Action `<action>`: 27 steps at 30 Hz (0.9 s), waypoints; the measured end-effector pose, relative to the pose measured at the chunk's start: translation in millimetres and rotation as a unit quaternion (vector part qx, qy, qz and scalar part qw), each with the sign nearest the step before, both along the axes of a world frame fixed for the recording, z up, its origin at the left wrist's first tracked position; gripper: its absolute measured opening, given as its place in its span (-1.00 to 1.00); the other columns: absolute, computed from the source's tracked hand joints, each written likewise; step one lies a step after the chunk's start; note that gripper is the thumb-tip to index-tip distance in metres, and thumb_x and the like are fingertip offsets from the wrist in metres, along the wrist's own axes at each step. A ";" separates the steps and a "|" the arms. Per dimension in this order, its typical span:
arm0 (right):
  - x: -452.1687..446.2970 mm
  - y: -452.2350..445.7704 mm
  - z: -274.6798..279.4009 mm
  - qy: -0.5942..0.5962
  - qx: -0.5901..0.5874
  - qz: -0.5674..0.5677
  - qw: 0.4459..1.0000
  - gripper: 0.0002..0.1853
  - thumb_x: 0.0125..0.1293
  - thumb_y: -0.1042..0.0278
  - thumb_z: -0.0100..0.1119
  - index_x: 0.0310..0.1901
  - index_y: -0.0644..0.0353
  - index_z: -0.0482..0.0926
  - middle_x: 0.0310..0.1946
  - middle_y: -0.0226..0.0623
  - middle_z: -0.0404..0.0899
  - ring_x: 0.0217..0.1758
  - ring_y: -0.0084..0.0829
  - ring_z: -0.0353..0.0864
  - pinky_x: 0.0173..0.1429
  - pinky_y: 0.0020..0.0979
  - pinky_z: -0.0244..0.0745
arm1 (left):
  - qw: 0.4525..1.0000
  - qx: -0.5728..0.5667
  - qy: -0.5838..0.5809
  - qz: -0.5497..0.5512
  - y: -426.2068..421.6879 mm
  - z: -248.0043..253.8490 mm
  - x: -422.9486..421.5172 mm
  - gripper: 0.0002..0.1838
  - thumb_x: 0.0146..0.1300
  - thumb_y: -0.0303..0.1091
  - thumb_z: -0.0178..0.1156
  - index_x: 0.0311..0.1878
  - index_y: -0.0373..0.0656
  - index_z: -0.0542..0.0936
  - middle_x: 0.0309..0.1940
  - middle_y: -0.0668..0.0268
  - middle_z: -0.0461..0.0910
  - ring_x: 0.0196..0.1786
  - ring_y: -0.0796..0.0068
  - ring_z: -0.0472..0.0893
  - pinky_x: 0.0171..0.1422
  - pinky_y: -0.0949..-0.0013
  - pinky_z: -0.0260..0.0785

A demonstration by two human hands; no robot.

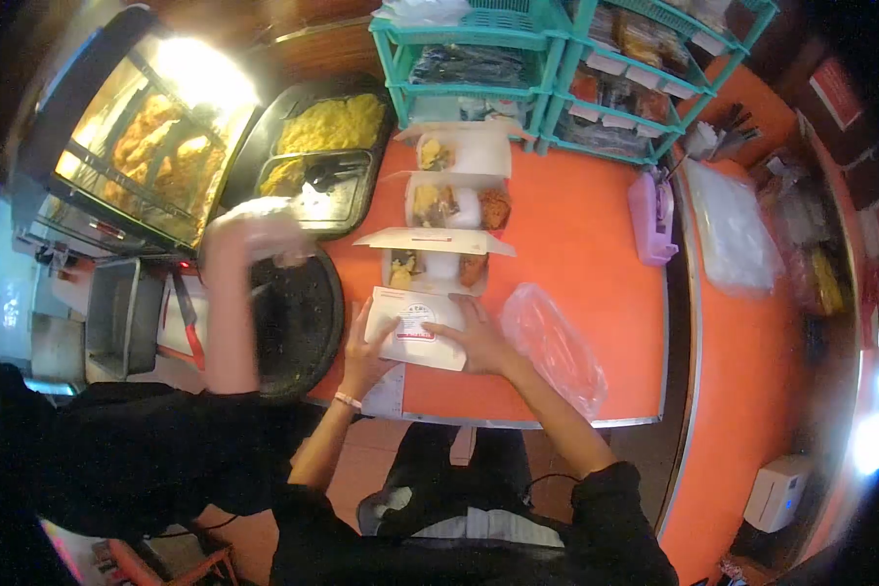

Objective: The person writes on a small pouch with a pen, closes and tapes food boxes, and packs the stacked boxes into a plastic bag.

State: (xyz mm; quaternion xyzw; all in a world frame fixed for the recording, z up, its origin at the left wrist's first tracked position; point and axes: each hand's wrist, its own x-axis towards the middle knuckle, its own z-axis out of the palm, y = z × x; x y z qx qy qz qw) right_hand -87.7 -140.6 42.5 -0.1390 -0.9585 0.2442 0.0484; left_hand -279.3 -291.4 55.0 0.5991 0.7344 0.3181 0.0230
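Note:
A white cardboard takeaway box [415, 328] with a printed round logo and its lid down sits near the front edge of the orange counter. My left hand [363, 349] grips its left side, thumb on the lid. On the opposite side, my right hand [481, 338] holds the box, with fingers over the far edge and thumb on top. Just behind it stands an open takeaway box [438, 271] holding rice, white paper and fried chicken. Two more open boxes stand farther back: a middle box [459, 207] and a far box [483, 151], both with food inside.
A clear plastic bag [554, 347] lies to the right, with a purple tape dispenser [651, 217] beyond. Green shelves [547, 93] stand at the back. At left are a yellow-rice tray [332, 125], a heated chicken cabinet [146, 137] and a co-worker's gloved hand [264, 230] above a black round tray [308, 327].

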 end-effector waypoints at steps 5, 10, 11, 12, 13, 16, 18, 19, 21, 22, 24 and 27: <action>8.5 -4.1 8.1 0.019 -0.100 -0.018 0.995 -0.15 -0.23 0.21 0.46 0.24 -0.37 0.36 0.34 0.14 -0.04 0.38 0.16 -0.03 0.38 0.02 0.07 | 0.988 -0.071 -0.084 -0.107 -8.9 -2.1 -13.5 -0.28 -0.24 -0.49 0.39 0.13 0.17 0.49 0.32 0.19 0.26 0.16 0.10 0.48 0.13 0.22 0.47; 12.6 -7.9 24.9 0.052 -0.121 -0.024 0.991 -0.17 -0.16 0.23 0.42 0.27 -0.25 0.33 0.31 0.15 0.05 0.40 0.12 0.01 0.38 0.01 0.08 | 0.977 -0.143 -0.091 -0.131 8.2 22.6 -22.1 -0.36 -0.17 -0.51 0.32 0.10 0.16 0.52 0.29 0.29 0.32 0.07 0.13 0.54 0.05 0.20 0.50; 13.7 -16.2 26.8 0.041 -0.058 -0.040 0.997 -0.17 -0.13 0.26 0.41 0.28 -0.26 0.31 0.33 0.09 0.06 0.41 0.08 0.01 0.37 0.00 0.10 | 0.975 -0.145 -0.103 -0.136 12.8 23.8 -24.2 -0.36 -0.16 -0.54 0.29 0.10 0.16 0.51 0.28 0.27 0.32 0.08 0.13 0.53 0.05 0.21 0.50; 14.7 -23.6 29.3 0.030 0.007 -0.055 0.998 -0.17 -0.11 0.28 0.39 0.29 -0.27 0.29 0.34 0.02 0.07 0.43 0.04 0.01 0.37 -0.01 0.12 | 0.973 -0.146 -0.114 -0.139 15.3 25.0 -25.4 -0.36 -0.15 -0.58 0.26 0.10 0.16 0.51 0.28 0.25 0.32 0.09 0.13 0.52 0.05 0.21 0.50; 15.2 -28.3 31.4 0.030 0.010 -0.052 0.998 -0.17 -0.11 0.28 0.39 0.29 -0.27 0.29 0.34 0.02 0.07 0.43 0.04 0.01 0.37 -0.01 0.12 | 0.972 -0.161 -0.097 -0.138 17.8 18.7 -27.4 -0.35 -0.17 -0.61 0.24 0.09 0.13 0.51 0.30 0.27 0.30 0.07 0.11 0.53 0.04 0.21 0.50; 16.2 -39.6 30.6 -0.043 0.062 -0.055 0.996 -0.21 -0.05 0.39 0.29 0.30 -0.28 0.27 0.35 -0.10 0.11 0.43 -0.01 0.05 0.32 -0.06 0.23 | 0.972 -0.167 -0.087 -0.143 18.1 9.9 -26.1 -0.32 -0.19 -0.64 0.21 0.11 0.12 0.50 0.31 0.30 0.27 0.05 0.11 0.54 0.01 0.19 0.51; 14.8 -38.5 16.9 0.005 0.140 -0.061 0.988 -0.24 -0.02 0.48 0.18 0.29 -0.27 0.28 0.34 -0.14 0.13 0.41 -0.02 0.09 0.26 -0.10 0.33 | 0.977 -0.127 -0.093 -0.145 10.9 5.0 -23.0 -0.28 -0.21 -0.67 0.17 0.14 0.13 0.47 0.33 0.33 0.25 -0.05 0.11 0.59 -0.08 0.20 0.54; 15.5 -39.5 12.3 0.030 0.140 -0.065 0.988 -0.25 -0.01 0.53 0.11 0.28 -0.28 0.29 0.35 -0.15 0.12 0.41 -0.04 0.11 0.24 -0.12 0.38 | 0.976 -0.144 -0.084 -0.141 7.5 2.8 -21.8 -0.29 -0.18 -0.68 0.13 0.14 0.13 0.48 0.33 0.30 0.25 -0.02 0.12 0.58 -0.07 0.22 0.54; 15.4 -33.2 9.3 0.027 0.128 -0.053 0.990 -0.24 -0.02 0.54 0.11 0.29 -0.28 0.28 0.35 -0.17 0.12 0.41 -0.05 0.10 0.25 -0.11 0.37 | 0.975 -0.159 -0.075 -0.138 3.9 -0.7 -21.4 -0.30 -0.15 -0.68 0.09 0.15 0.14 0.48 0.33 0.27 0.25 0.01 0.13 0.57 -0.06 0.23 0.54; 17.0 -30.2 10.9 0.023 0.117 -0.045 0.992 -0.22 -0.02 0.55 0.12 0.30 -0.29 0.27 0.36 -0.19 0.11 0.42 -0.07 0.09 0.27 -0.11 0.36 | 0.977 -0.151 -0.043 -0.145 2.5 -2.4 -20.4 -0.29 -0.16 -0.68 0.10 0.17 0.13 0.46 0.33 0.28 0.25 -0.15 0.13 0.60 -0.18 0.23 0.54; 24.7 -21.6 13.4 -0.012 0.058 -0.045 0.997 -0.22 0.02 0.47 0.18 0.32 -0.31 0.22 0.38 -0.24 0.08 0.43 -0.08 0.06 0.27 -0.09 0.36 | 0.978 -0.135 -0.003 -0.158 5.9 -3.1 -23.5 -0.28 -0.16 -0.67 0.11 0.18 0.12 0.44 0.33 0.30 0.25 -0.30 0.12 0.64 -0.30 0.22 0.54; 29.0 -10.2 7.1 0.016 0.042 -0.029 0.999 -0.19 0.01 0.35 0.28 0.33 -0.34 0.19 0.40 -0.29 0.04 0.45 -0.11 0.03 0.27 -0.07 0.35 | 0.969 -0.121 0.014 -0.216 16.4 1.1 -34.0 -0.31 -0.12 -0.65 0.09 0.18 0.11 0.44 0.33 0.28 0.25 -0.33 0.14 0.64 -0.35 0.22 0.53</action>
